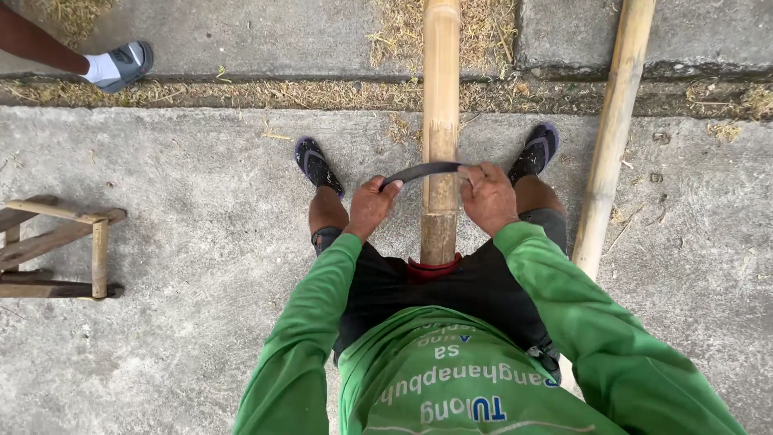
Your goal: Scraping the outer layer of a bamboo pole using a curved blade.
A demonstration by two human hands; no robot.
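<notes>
A thick bamboo pole [441,97] runs from between my legs away to the top of the view. A dark curved blade [423,171] lies across it. My left hand [369,206] grips the blade's left end, fingers closed. My right hand [488,196] grips the right end on the other side of the pole. Both hands sit level with each other, close to the pole's near end, which rests against my lap. My arms are in green sleeves.
A second, thinner bamboo pole [609,137] lies to my right on the concrete. A small wooden stool frame [56,246] stands at the left. Another person's foot in a grey sandal [121,64] is at the top left. Dry grass lines the concrete joint.
</notes>
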